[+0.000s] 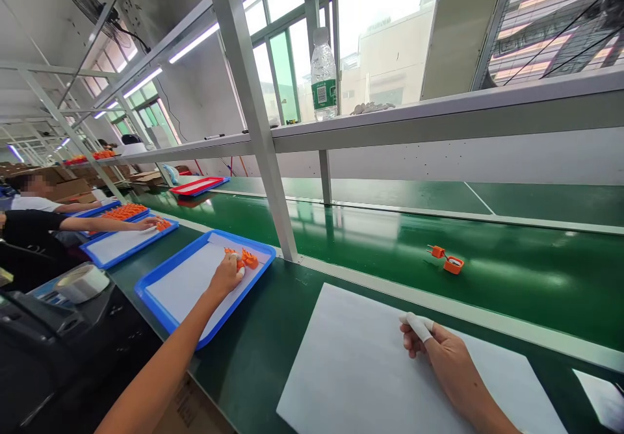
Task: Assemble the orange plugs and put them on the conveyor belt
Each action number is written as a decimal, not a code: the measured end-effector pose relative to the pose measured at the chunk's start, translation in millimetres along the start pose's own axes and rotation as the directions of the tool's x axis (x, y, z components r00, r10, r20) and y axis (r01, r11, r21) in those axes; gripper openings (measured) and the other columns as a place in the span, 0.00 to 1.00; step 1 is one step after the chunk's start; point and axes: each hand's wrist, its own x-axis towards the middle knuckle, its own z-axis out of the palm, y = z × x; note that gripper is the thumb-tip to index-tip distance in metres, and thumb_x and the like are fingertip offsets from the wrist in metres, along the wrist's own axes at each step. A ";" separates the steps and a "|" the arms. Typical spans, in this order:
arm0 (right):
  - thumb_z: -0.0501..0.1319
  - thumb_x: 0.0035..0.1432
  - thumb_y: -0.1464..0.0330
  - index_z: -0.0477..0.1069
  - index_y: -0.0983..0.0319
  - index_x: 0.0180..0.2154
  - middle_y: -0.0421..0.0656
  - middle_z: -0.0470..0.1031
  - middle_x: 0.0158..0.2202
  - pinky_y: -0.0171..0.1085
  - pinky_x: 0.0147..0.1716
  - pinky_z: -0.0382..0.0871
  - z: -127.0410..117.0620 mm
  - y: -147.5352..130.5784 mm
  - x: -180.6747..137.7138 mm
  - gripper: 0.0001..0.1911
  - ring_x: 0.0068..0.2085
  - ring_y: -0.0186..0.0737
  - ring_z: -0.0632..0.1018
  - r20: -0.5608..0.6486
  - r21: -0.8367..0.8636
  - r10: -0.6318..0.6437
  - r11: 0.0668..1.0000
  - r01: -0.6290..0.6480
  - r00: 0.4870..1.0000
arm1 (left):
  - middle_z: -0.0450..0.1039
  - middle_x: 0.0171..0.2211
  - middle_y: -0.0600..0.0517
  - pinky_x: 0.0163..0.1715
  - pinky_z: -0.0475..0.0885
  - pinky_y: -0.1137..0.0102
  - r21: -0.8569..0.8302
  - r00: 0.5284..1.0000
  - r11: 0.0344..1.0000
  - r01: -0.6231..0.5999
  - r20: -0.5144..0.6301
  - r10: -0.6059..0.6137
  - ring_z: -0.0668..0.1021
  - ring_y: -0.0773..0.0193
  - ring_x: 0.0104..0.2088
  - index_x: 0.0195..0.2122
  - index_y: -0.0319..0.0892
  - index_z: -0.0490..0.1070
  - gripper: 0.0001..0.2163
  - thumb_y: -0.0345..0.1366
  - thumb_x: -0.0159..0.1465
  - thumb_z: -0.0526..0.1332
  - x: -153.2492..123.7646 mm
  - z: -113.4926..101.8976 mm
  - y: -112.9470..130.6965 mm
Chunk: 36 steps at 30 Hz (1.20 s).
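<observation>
Left hand (228,277) is right at the orange parts (250,259) in that blue tray (158,307), can't tell if it's gripping one. Right hand (441,355) is curled closed over white paper (341,356).

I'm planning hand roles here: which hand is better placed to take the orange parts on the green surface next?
Probably the right hand: it is nearer those orange parts and shows nothing held. The left hand is at orange pieces in the blue tray.
</observation>
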 end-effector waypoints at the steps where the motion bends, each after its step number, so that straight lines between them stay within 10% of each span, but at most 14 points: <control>1: 0.64 0.57 0.53 0.77 0.64 0.38 0.44 0.78 0.28 0.40 0.32 0.70 -0.1 0.1 0.3 0.20 0.29 0.41 0.74 0.001 -0.004 -0.001 1.000 0.001 1.000 | 0.71 0.50 0.41 0.51 0.72 0.59 -0.010 1.000 1.000 0.018 -0.013 -0.018 0.77 0.50 0.49 0.49 0.40 0.69 0.16 0.32 0.58 0.59 0.4 0.9 1.3; 11: 0.63 0.58 0.50 0.76 0.64 0.31 0.43 0.76 0.24 0.38 0.28 0.69 11.9 -21.9 -6.0 0.22 0.25 0.39 0.74 -0.004 0.051 -0.104 0.993 0.104 0.995 | 0.68 0.55 0.39 0.56 0.69 0.57 -0.096 0.962 0.994 -0.053 -0.272 0.025 0.73 0.47 0.56 0.54 0.38 0.68 0.20 0.37 0.62 0.57 -5.0 -28.3 62.3; 18: 0.61 0.60 0.52 0.73 0.64 0.28 0.40 0.74 0.22 0.35 0.24 0.67 11.3 -31.7 -2.9 0.21 0.23 0.35 0.72 -0.010 0.109 -0.149 0.983 0.149 0.989 | 0.78 0.35 0.50 0.36 0.72 0.67 -0.571 0.923 0.765 -0.298 0.031 0.382 0.76 0.61 0.32 0.27 0.44 0.74 0.13 0.44 0.64 0.58 3.3 -1.3 241.9; 22: 0.59 0.61 0.54 0.71 0.63 0.27 0.39 0.73 0.20 0.34 0.23 0.66 9.7 -28.7 0.6 0.19 0.21 0.34 0.71 0.002 0.121 -0.156 0.980 0.155 0.988 | 0.79 0.40 0.49 0.37 0.73 0.69 -0.648 0.839 0.690 -0.323 0.141 0.526 0.79 0.60 0.37 0.41 0.44 0.78 0.10 0.41 0.60 0.64 4.6 54.2 355.1; 28: 0.59 0.61 0.54 0.69 0.61 0.25 0.38 0.71 0.18 0.34 0.21 0.64 9.1 -23.6 9.6 0.20 0.19 0.34 0.69 -0.016 0.195 -0.152 0.969 0.152 0.988 | 0.78 0.42 0.41 0.42 0.71 0.64 -0.626 0.877 0.746 -0.228 0.200 0.436 0.80 0.53 0.41 0.45 0.37 0.76 0.19 0.44 0.56 0.68 25.9 109.0 475.5; 36: 0.61 0.59 0.53 0.68 0.61 0.23 0.38 0.69 0.16 0.34 0.19 0.63 7.4 -24.9 16.3 0.21 0.17 0.33 0.69 -0.035 0.289 -0.150 0.945 0.154 0.988 | 0.80 0.41 0.43 0.43 0.72 0.62 -0.735 0.898 0.675 -0.065 0.251 0.361 0.81 0.50 0.46 0.45 0.41 0.73 0.15 0.44 0.61 0.63 34.9 97.1 504.9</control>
